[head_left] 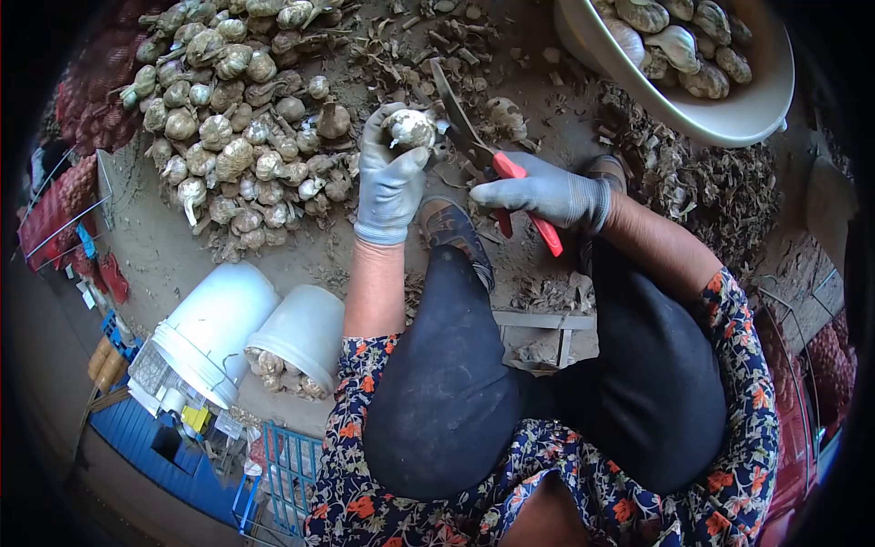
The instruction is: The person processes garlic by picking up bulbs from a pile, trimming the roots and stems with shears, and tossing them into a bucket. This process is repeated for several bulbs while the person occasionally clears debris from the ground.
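In my gloved left hand [390, 182] is a garlic bulb [410, 129], held up between thumb and fingers. My gloved right hand [547, 193] is wrapped round the red handles of a pair of shears [467, 137]. Their dark blades are spread apart and point up and left, just right of the bulb. Behind and left of my left hand lies a large heap of garlic bulbs [237, 137] on the ground. Dry trimmings [456, 46] are scattered beyond the blades.
A pale tub [743, 128] with garlic stands at the upper right, above a pile of husks [720, 191]. Two white buckets [223, 305] [305, 324] lie tipped at the lower left. Red mesh sacks [100, 100] line the left edge.
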Motion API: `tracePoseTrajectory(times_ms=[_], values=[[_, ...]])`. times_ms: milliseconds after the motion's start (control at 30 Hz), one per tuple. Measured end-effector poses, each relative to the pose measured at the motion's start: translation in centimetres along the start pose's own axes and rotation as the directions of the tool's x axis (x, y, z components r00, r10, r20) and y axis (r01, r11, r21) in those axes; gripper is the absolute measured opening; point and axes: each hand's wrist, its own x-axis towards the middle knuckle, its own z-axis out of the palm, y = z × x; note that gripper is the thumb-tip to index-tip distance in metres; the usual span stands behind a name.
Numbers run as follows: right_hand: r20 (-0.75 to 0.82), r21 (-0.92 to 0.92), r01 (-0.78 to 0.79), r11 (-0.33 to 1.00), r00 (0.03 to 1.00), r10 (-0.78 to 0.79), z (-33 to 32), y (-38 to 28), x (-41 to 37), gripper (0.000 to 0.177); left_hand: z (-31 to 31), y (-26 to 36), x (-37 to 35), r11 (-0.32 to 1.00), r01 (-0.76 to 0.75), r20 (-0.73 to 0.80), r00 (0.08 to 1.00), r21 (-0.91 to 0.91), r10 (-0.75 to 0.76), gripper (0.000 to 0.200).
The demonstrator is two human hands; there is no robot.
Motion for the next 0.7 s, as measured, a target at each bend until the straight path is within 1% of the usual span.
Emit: tracePoseTrajectory(times_ms=[33, 67, 133, 200, 233, 300, 333, 367, 433, 467, 500, 533, 567, 600, 633, 667, 700], values=[[0.002, 0.0, -0.001, 1.0, 1.0, 0.001, -0.1, 0.0, -0.1, 0.036, 0.2, 0.0, 0.2, 0.995, -0.001, 0.0, 1.0, 0.096, 0.001, 0.057], [-0.018, -0.004, 0.011, 1.0, 1.0, -0.011, -0.1, 0.0, -0.3, 0.035, 0.6, 0.0, 0.2, 0.998, 0.029, -0.033, 0.999, 0.056, -0.027, 0.058], [-0.029, -0.013, 0.024, 1.0, 0.999, -0.025, -0.2, -0.6, -0.9, 0.034, 1.2, -0.3, 0.4, 0.998, 0.021, -0.037, 0.999, 0.051, -0.019, 0.059], [-0.134, -0.117, -0.119, 0.986, 0.986, 0.103, 0.0, -1.6, -1.4, 0.03, 1.7, -0.4, 0.5, 0.999, 0.033, -0.037, 0.999, 0.04, -0.032, 0.061], [-0.121, -0.122, -0.116, 0.986, 0.987, 0.102, -0.2, -1.4, -1.3, 0.03, 1.9, -0.4, 0.9, 0.997, 0.009, -0.028, 1.0, 0.078, -0.007, 0.059], [-0.221, 0.067, -0.129, 0.989, 0.965, 0.141, -0.8, -0.6, -1.4, 0.027, 2.6, -0.5, 1.3, 0.983, 0.002, -0.081, 0.997, 0.182, 0.013, 0.057], [-0.23, 0.091, -0.149, 0.985, 0.959, 0.166, -1.0, -0.4, -1.5, 0.025, 2.6, -0.6, 1.9, 0.945, 0.028, -0.109, 0.994, 0.326, 0.008, 0.057], [-0.221, 0.086, -0.147, 0.985, 0.961, 0.163, -1.2, -0.3, -1.6, 0.025, 3.6, -0.3, 2.6, 0.849, -0.084, -0.016, 0.994, 0.522, 0.108, 0.057], [-0.305, 0.09, -0.099, 0.991, 0.945, 0.122, -0.9, 0.2, -1.8, 0.024, 6.8, -0.5, 3.8, 0.835, -0.241, 0.085, 0.969, 0.494, 0.23, 0.057], [-0.344, 0.124, -0.044, 0.991, 0.935, 0.084, -0.4, -1.2, -2.3, 0.022, 8.1, 0.0, 4.6, 0.768, -0.35, 0.18, 0.936, 0.537, 0.301, 0.057], [-0.353, 0.304, -0.006, 0.953, 0.928, 0.118, -0.7, -1.3, -2.5, 0.02, 9.4, 0.8, 5.5, 0.688, -0.456, 0.28, 0.89, 0.564, 0.361, 0.057], [-0.315, 0.33, 0.075, 0.941, 0.948, 0.035, -1.3, -1.9, -3.1, 0.02, 10.6, 1.7, 6.4, 0.763, -0.415, 0.317, 0.904, 0.497, 0.285, 0.055], [-0.279, 0.358, 0.148, 0.922, 0.959, -0.045, -1.6, -2.7, -3.7, 0.019, 11.6, 2.8, 6.9, 0.657, -0.516, 0.373, 0.855, 0.549, 0.36, 0.053], [-0.257, 0.322, 0.115, 0.94, 0.966, -0.03, -1.3, -3.5, -4.2, 0.02, 11.8, 2.9, 7.2, 0.789, -0.449, 0.336, 0.884, 0.42, 0.324, 0.065], [-0.261, 0.315, 0.116, 0.942, 0.965, -0.031, -1.1, -3.7, -4.2, 0.02, 12.1, 3.0, 7.6, 0.888, -0.371, 0.313, 0.907, 0.27, 0.283, 0.078], [-0.207, 0.341, 0.113, 0.933, 0.977, -0.042, -0.9, -3.8, -4.2, 0.024, 11.2, 3.7, 7.1, 0.996, -0.079, 0.188, 0.98, 0.037, 0.071, 0.092], [-0.163, 0.369, 0.109, 0.923, 0.985, -0.051, -0.7, -4.0, -4.2, 0.031, 10.0, 4.3, 7.2, 0.966, -0.181, 0.231, 0.963, 0.182, 0.137, 0.051]])
